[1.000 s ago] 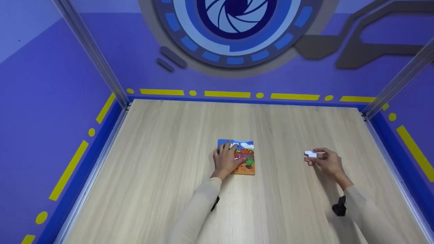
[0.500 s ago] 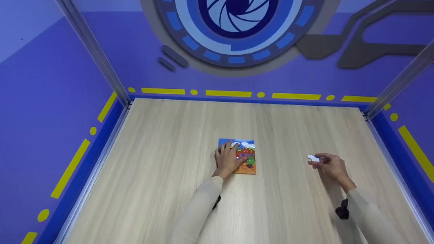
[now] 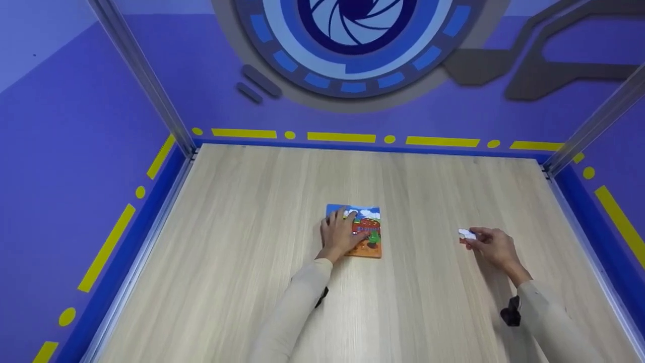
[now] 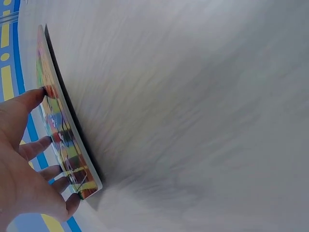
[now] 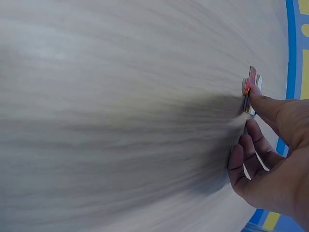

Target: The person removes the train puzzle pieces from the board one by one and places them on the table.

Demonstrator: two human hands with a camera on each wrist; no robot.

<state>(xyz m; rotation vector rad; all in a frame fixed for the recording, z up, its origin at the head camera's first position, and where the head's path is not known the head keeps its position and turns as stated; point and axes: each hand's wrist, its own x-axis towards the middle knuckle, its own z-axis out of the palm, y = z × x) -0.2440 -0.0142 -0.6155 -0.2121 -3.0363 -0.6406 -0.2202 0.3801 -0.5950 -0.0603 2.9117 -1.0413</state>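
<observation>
A flat, brightly printed jigsaw puzzle [image 3: 373, 248] lies on the table, with blue sky, clouds and a red shape in its picture. My left hand [image 3: 336, 238] rests on its left part with the fingers spread and covers some of the print. In the left wrist view, fingertips [image 4: 37, 95] touch the face of the puzzle [image 4: 54, 104]. Farther right, my right hand [image 3: 498, 248] pinches a small puzzle piece [image 3: 466, 234], white and red, between thumb and finger. The right wrist view shows the piece [image 5: 252, 75] edge-on at the thumb tip; the index finger is mostly hidden there.
A pale wood-grain table [image 3: 252, 212] spreads around both hands. Blue-purple panels [image 3: 166, 65] with yellow dashes enclose its back and sides. Metal posts [image 3: 146, 75] stand at the back corners. A black wrist device [image 3: 511, 311] sits at the right cuff.
The right hand has turned the piece a little and shifted slightly right, still pinching it. The left hand stays on the puzzle. The whole head view has shifted slightly.
</observation>
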